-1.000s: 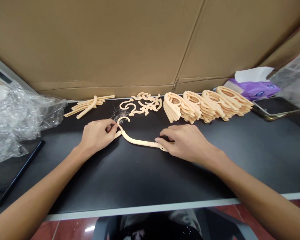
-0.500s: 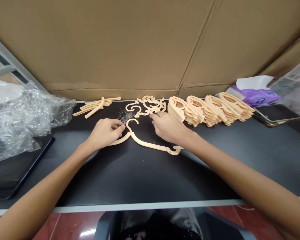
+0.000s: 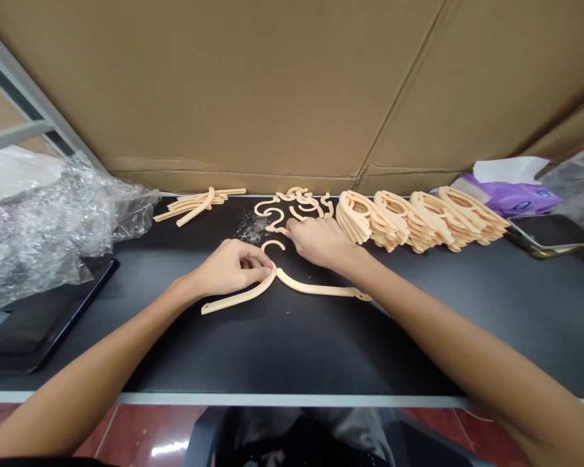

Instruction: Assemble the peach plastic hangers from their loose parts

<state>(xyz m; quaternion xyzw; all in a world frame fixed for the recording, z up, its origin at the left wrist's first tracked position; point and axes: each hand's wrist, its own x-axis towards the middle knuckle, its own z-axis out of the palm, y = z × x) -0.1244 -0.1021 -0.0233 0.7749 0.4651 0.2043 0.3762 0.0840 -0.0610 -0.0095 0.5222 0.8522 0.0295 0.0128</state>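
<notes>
A cream-coloured clothes hanger (image 3: 316, 289) lies on the black tabletop, its hook toward the back. My left hand (image 3: 233, 266) pinches it at the middle joint, just below the hook. The hanger's left arm ends in a bare tip with a small hole. At the end of its right arm sits a curved end piece (image 3: 362, 295), partly covered by my right forearm. My right hand (image 3: 316, 240) reaches into a loose pile of small curved hanger parts (image 3: 299, 198), its fingertips closed on one curved hanger piece (image 3: 276, 228).
Straight hanger arms (image 3: 194, 205) lie in a heap at the back left. Stacked folded hangers (image 3: 394, 220) stand in several bundles at the right, with a tissue pack (image 3: 516, 194) and a phone (image 3: 557, 232) beyond. Clear plastic wrap (image 3: 68, 214) and a dark tablet (image 3: 43, 324) occupy the left.
My left hand has moved from beside the hanger's left arm onto its middle joint. My right fingers have closed on a curved piece at the pile's near edge. The view has shifted slightly.
</notes>
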